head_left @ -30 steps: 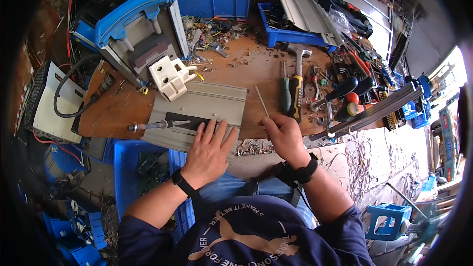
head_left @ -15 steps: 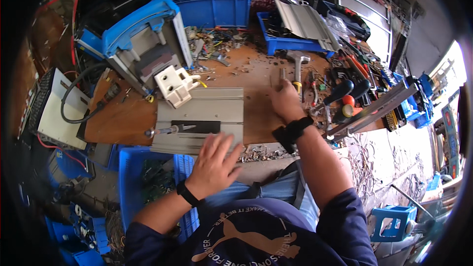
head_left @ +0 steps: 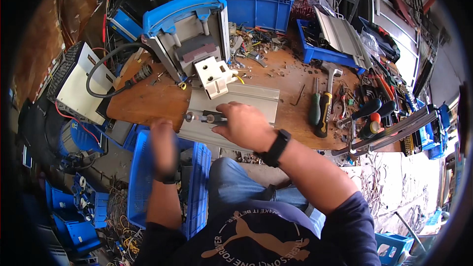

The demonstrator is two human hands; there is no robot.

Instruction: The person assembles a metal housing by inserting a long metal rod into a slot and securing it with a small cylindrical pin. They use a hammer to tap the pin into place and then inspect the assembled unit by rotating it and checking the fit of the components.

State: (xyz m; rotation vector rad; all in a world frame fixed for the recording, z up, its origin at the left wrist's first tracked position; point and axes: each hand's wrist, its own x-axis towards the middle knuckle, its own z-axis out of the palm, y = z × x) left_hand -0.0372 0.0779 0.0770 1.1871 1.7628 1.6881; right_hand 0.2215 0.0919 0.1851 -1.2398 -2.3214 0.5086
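Observation:
My right hand point(head_left: 245, 124) reaches over a grey ribbed metal panel point(head_left: 253, 97) on the bench. Its thumb and forefinger are apart, on either side of a slim metal tool point(head_left: 196, 117). The tool lies across a dark rectangular patch, its far end hidden under that hand. Smeared by motion, my left hand point(head_left: 164, 148) is at the bench's front edge, left of the panel; its fingers cannot be made out. A white plastic block with round holes point(head_left: 212, 76) rests at the panel's back left corner. Right of the panel lie a green-handled screwdriver point(head_left: 315, 111) and a hammer point(head_left: 327, 93).
A blue-topped frame point(head_left: 185, 12) stands at the back left, with scattered scraps point(head_left: 251, 51) beside it. Pliers and clamps crowd the bench's right side, near a blue tray point(head_left: 322, 56). Below the front edge is a blue crate point(head_left: 140, 177).
My right hand has left the screwdriver beside the hammer and come left over the panel. My left hand has swung left off the panel's front edge. The view has shifted.

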